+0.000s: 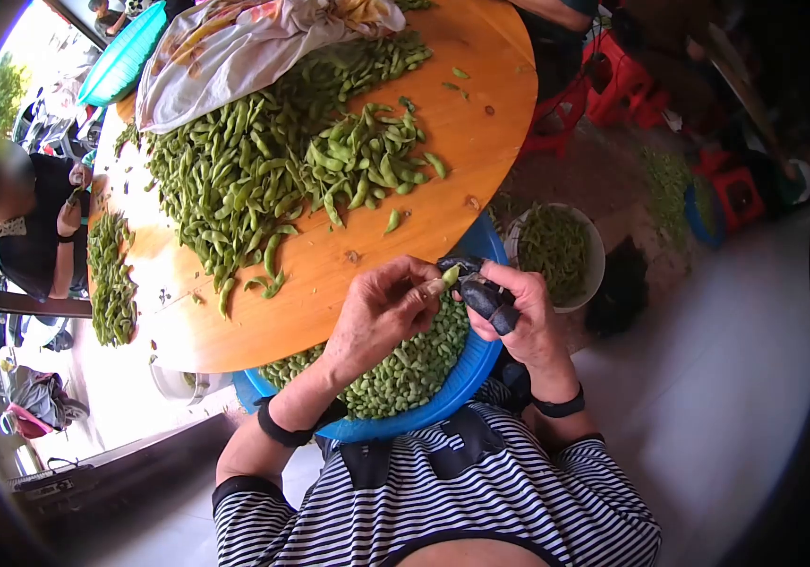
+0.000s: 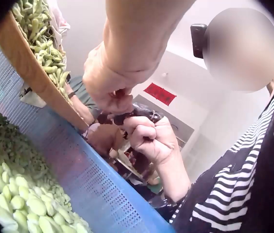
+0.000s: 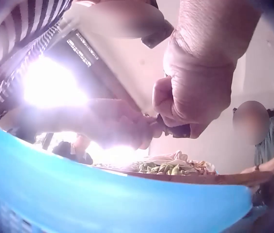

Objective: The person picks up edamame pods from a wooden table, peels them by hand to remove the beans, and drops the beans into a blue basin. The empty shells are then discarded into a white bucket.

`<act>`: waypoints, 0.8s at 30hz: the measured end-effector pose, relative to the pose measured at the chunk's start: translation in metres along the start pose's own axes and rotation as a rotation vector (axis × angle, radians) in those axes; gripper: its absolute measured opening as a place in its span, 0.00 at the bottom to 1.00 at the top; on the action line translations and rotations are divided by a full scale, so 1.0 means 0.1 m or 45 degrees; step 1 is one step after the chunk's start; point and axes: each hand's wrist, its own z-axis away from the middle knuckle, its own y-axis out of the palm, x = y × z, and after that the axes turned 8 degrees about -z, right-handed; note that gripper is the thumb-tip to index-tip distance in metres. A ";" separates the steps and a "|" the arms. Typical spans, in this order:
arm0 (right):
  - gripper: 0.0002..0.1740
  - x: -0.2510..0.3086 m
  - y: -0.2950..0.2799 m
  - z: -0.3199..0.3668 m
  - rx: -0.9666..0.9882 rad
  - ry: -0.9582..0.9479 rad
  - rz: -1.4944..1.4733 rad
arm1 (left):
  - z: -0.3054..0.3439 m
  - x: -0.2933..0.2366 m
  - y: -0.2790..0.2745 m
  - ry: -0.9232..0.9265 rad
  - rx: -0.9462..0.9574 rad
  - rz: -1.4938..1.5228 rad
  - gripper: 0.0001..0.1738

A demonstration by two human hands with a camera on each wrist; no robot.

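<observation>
In the head view my left hand [image 1: 381,312] pinches a green pod [image 1: 450,276] between thumb and fingertips. Black covers [image 1: 490,304] wrap the thumb and a finger of my right hand [image 1: 528,326], which grips the pod's other end. Both hands are held above a blue basket [image 1: 490,354] of shelled green beans [image 1: 400,378]. The left wrist view shows my left hand [image 2: 110,80] meeting my right hand [image 2: 151,141]; the pod is hidden there. Glare washes out my left hand [image 3: 122,124] in the right wrist view, beside my curled right hand [image 3: 200,90].
A wooden table [image 1: 329,260] bears a heap of pods [image 1: 225,180], partly under a cloth [image 1: 235,57]. A white bucket [image 1: 596,260] of green pieces stands right of the basket. Another person [image 1: 32,227] sits at the left; red stools [image 1: 617,80] stand at the upper right.
</observation>
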 end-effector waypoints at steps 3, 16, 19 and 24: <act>0.08 -0.02 0.03 0.01 0.021 0.021 -0.035 | 0.07 0.09 0.07 0.062 -0.112 -0.048 0.08; 0.10 -0.13 0.00 0.03 0.109 0.178 -0.585 | 0.12 0.28 0.08 -0.115 0.180 0.976 0.05; 0.10 -0.15 0.03 0.04 0.041 0.063 -0.397 | 0.11 0.19 0.08 -0.100 0.107 0.711 0.03; 0.07 -0.05 0.13 0.06 -0.008 -0.004 0.039 | 0.13 0.16 0.06 0.149 -0.162 -0.250 0.09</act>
